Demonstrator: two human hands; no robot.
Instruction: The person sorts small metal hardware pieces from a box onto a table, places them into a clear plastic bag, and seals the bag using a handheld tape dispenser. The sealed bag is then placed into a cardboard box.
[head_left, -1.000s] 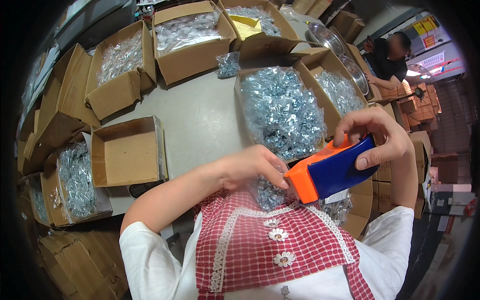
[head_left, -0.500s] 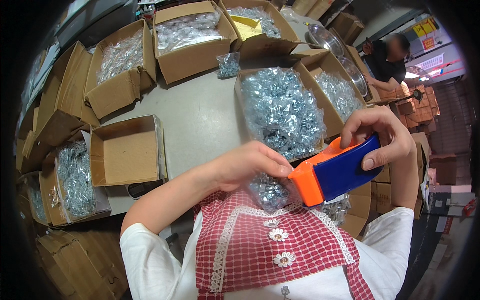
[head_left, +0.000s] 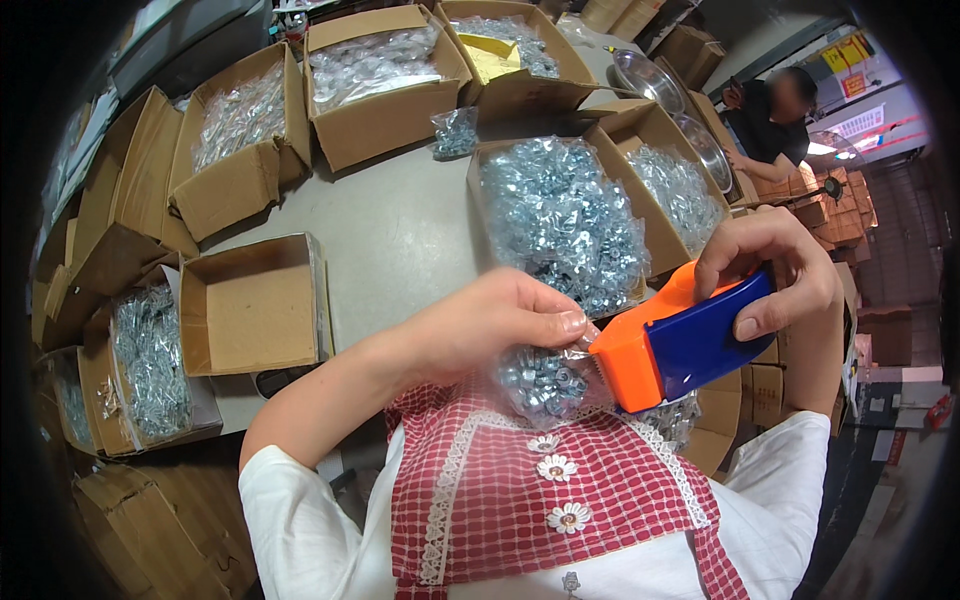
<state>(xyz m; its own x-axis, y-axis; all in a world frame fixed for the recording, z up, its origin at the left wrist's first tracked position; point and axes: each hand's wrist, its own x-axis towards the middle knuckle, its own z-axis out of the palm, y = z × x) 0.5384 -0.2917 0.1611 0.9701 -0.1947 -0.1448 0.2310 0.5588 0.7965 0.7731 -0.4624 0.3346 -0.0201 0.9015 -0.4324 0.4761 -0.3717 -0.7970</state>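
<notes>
My left hand (head_left: 535,315) pinches the gathered top of a clear plastic bag (head_left: 548,385) between thumb and fingers. Small shiny metal parts fill the bag, which hangs in front of my checked apron. My right hand (head_left: 780,275) grips an orange and blue plastic hand tool, which looks like a tape dispenser (head_left: 700,345). Its orange front end lies right beside the bag's top, close to my left fingertips. Whether it touches the plastic I cannot tell. Just beyond my hands stands a carton heaped with bagged metal parts (head_left: 565,225).
An open carton (head_left: 250,310) with a bare bottom sits on the left of the grey table (head_left: 385,220). More cartons of bagged parts (head_left: 380,120) line the far side. One small bag (head_left: 455,133) lies apart. Metal bowls (head_left: 650,80) and another person (head_left: 775,125) are far right.
The tape dispenser and my right hand have shifted slightly right. My left thumb now lies straighter along the bag's top, and more of the bag's contents show.
</notes>
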